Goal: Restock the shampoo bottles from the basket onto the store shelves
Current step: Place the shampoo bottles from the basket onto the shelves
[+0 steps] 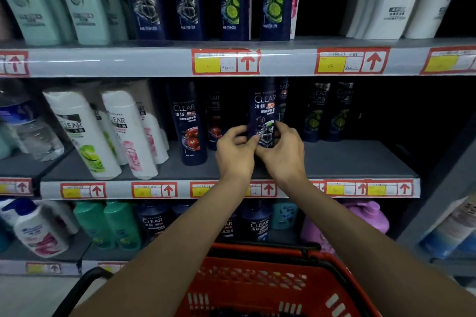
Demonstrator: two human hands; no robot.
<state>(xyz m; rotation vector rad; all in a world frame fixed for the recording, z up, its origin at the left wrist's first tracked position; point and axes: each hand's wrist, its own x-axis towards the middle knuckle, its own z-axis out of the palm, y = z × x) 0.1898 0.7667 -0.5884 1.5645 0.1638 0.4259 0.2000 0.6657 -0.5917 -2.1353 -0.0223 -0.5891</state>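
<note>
A dark blue CLEAR shampoo bottle [263, 108] stands upright over the middle shelf [347, 159], and both hands grip its lower part. My left hand [235, 153] wraps its left side. My right hand [283, 154] holds its right side, thumb across the front. The bottle's base is hidden behind my fingers. Other dark CLEAR bottles [189, 126] stand to its left and behind it. The red shopping basket [257, 288] sits below my forearms; I cannot make out what it contains.
White CLEAR bottles [123, 134] lean at the left of the middle shelf. More dark bottles [327, 113] stand far back on the right, with bare shelf in front of them. The top shelf [154, 62] carries dark, green and white bottles. A grey upright [438, 188] borders the right.
</note>
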